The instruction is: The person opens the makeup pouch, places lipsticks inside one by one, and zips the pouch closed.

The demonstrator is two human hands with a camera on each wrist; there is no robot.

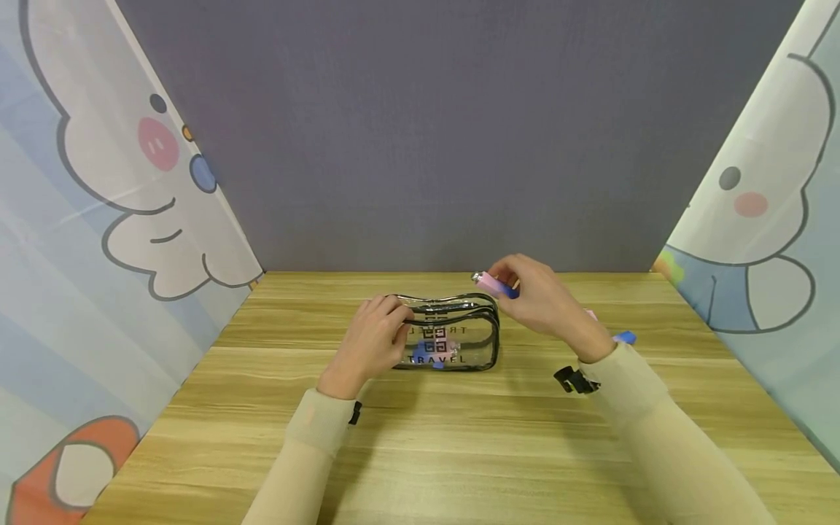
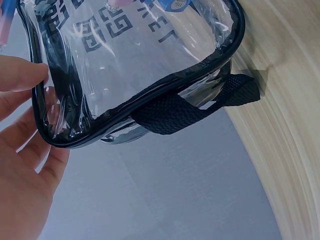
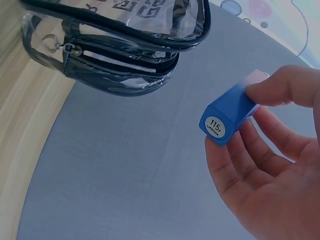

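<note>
A clear pouch (image 1: 482, 346) with black piping and TRAVEL lettering stands on the wooden table. My left hand (image 1: 370, 339) grips its left upper edge, thumb on one side and fingers on the other in the left wrist view. Inside lie blue and pink pieces (image 1: 423, 351), partly veiled by the print. To the upper right of the pouch, apart from it, my right hand (image 1: 541, 299) pinches a pink-and-blue lipstick (image 3: 230, 112) between thumb and fingers. Its blue end has a round label reading 115 LIPSTICK. The pouch's zip (image 3: 120, 62) shows along the top, opened at least partly.
Behind my right wrist, a blue piece (image 1: 625, 337) and a bit of pink (image 1: 591, 314) show on the table (image 1: 459, 452), mostly hidden by the arm. A grey panel (image 1: 453, 138) stands at the back, with cartoon-printed sheets (image 1: 755, 292) along both sides.
</note>
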